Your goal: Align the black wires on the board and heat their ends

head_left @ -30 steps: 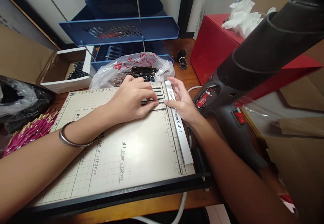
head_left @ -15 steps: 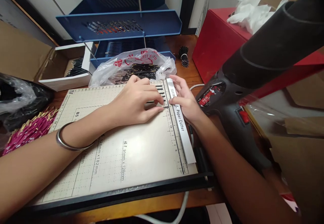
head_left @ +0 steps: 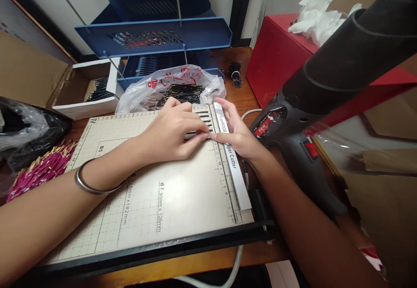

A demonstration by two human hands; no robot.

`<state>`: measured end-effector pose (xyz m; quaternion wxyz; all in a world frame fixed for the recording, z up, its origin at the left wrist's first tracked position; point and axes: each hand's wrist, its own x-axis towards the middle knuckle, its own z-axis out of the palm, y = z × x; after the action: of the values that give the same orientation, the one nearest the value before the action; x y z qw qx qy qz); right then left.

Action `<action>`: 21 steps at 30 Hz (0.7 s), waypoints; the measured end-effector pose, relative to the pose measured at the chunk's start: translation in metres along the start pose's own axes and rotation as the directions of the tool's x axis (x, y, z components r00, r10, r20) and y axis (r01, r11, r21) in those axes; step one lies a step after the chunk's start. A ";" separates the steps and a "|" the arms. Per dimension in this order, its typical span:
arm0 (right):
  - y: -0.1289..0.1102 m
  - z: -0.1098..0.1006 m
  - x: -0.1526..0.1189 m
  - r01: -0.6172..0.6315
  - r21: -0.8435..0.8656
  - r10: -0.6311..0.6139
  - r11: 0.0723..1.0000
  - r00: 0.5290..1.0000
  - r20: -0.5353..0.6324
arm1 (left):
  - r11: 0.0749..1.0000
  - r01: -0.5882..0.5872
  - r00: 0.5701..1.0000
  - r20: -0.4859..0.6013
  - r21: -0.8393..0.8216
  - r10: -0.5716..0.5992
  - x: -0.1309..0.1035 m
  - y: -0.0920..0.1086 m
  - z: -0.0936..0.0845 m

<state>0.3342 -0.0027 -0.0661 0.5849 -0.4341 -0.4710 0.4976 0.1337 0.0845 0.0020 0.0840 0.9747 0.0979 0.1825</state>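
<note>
A paper cutter (head_left: 182,192) with a printed cream board lies in front of me, a white labelled strip (head_left: 239,183) along its right side. Several short thin black cords (head_left: 203,115) lie across its far right corner. My left hand (head_left: 177,131) rests on the board, thumb and forefinger pinched at the end of one such cord; most of it is hidden beneath the hand. Against the white strip is my right hand (head_left: 239,134), fingers stretched along its outer side. Its thumb reaches over the strip, the tip close to the left fingertips.
Behind the cutter, a clear plastic bag (head_left: 137,92) holds black cords, below a blue rack (head_left: 195,34). A white box (head_left: 81,105) and magenta cords (head_left: 42,168) are at left. A black and grey tool (head_left: 299,118) and red box (head_left: 267,57) stand at right.
My left thumb and forefinger have closed together at the cord's end. My right thumb has moved slightly left and down, nearer the left fingertips. The view has shifted slightly.
</note>
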 end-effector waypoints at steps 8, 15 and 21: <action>-0.002 -0.005 -0.002 0.035 -0.042 -0.034 0.999 0.999 0.030 | 0.999 -0.007 0.999 0.040 -0.038 0.009 -0.001 -0.001 -0.008; 0.001 -0.007 0.000 0.008 -0.032 -0.008 0.999 1.000 0.014 | 1.000 -0.001 0.997 0.079 -0.012 0.002 0.000 -0.001 -0.007; 0.000 -0.004 0.002 -0.027 0.020 0.027 0.999 1.000 -0.008 | 1.000 -0.012 0.998 0.059 -0.019 0.013 0.000 -0.001 -0.006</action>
<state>0.3380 -0.0008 -0.0661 0.5844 -0.4367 -0.4575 0.5084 0.1309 0.0863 0.0068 0.0950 0.9794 0.0877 0.1553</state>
